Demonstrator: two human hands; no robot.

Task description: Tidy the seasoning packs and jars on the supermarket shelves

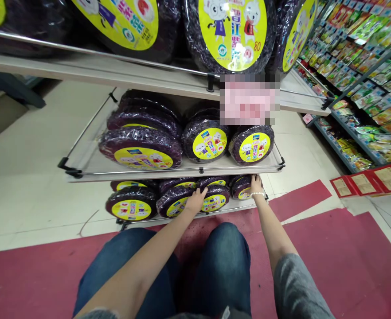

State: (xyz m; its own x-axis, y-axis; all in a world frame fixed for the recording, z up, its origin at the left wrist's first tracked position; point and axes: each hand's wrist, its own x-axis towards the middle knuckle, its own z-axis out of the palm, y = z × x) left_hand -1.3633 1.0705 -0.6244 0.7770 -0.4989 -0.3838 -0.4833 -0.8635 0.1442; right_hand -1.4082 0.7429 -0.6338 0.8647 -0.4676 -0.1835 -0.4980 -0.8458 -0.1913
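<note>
Round, flat packs of dried seaweed in shiny clear wrap, dark purple with yellow labels, stand in rows on the shelves. On the lowest shelf, my left hand [196, 200] rests at the upper edges of two neighbouring packs, the left one [169, 203] and the right one [218, 197]. Its fingers look slightly apart. Farther right, my right hand [256, 185], with a pale bead bracelet at the wrist, grips the outer edge of the end seaweed pack [238, 188]. The upper part of that pack is hidden under the shelf above, and its far side cannot be seen.
Above the hands, the middle shelf [92, 165] holds more packs behind a metal rail. The top shelf [169, 79] juts out nearer, with large-looking packs and a blurred pink sign [248, 99]. Red mats [335, 257] cover the floor. Racks of bagged goods [378, 102] stand right.
</note>
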